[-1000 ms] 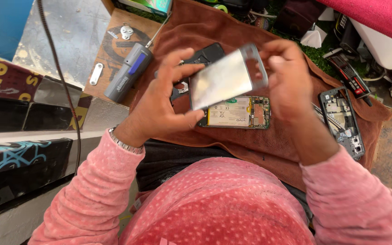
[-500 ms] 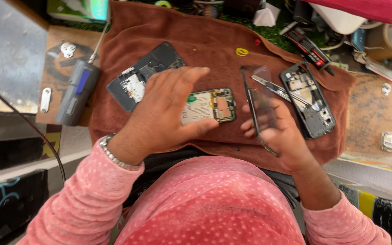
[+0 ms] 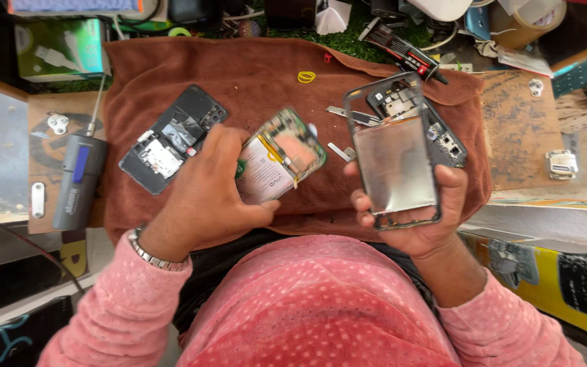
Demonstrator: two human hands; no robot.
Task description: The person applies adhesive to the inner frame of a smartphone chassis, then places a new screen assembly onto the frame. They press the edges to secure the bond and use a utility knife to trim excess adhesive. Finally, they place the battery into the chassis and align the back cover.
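already well into the teardown: my left hand (image 3: 202, 197) is clamped on the opened phone body (image 3: 278, 155), tilted above the brown towel (image 3: 253, 71), while my right hand (image 3: 416, 217) grips the separated frame (image 3: 394, 160). other stripped phones lie beside; nothing looks reassembled.

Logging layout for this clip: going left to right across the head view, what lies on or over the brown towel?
Grey handheld tool → opened dark phone → left hand → phone body with battery → shiny phone frame in right hand.
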